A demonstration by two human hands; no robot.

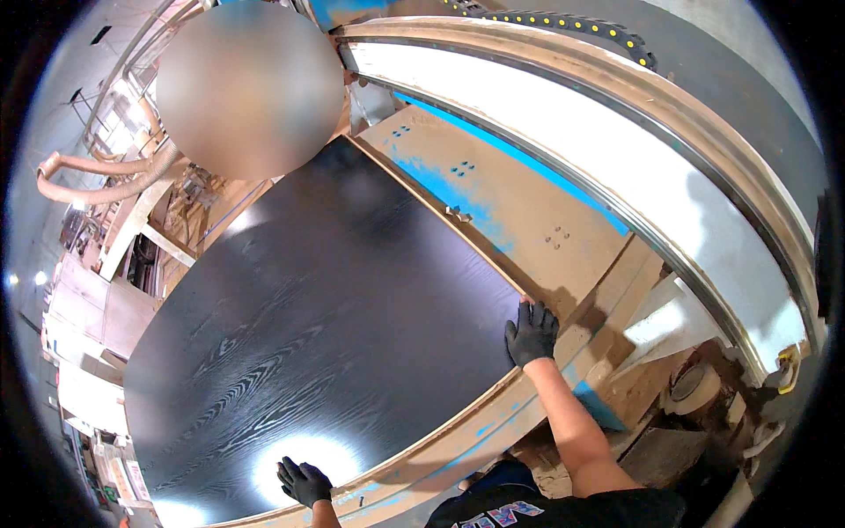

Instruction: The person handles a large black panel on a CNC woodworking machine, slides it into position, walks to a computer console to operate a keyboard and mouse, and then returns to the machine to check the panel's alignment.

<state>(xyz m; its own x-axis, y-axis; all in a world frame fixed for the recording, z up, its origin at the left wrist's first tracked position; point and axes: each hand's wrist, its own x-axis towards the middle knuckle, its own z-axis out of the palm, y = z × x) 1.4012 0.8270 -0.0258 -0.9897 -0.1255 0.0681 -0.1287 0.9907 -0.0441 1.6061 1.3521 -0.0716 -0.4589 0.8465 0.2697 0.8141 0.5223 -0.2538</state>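
Observation:
A large black wood-grain panel [352,290] lies flat across a worktable. My left hand [304,482], in a dark glove, rests on the panel by its near edge, fingers spread and holding nothing. At the panel's right corner is my right hand [532,334], gloved the same way. Its fingers stretch forward over the corner, with the thumb apart on the dark surface. Whether any fingertip hooks over the side is hidden. A pale edge runs along the panel's right side, against the brown table bed [554,224].
A long white machine beam [563,114] spans the right side above the bed. Blue marks and small holes dot the bed. Scraps and a round brown piece [694,389] lie at lower right. A hose [106,180] loops at the left. A blurred patch covers the far end.

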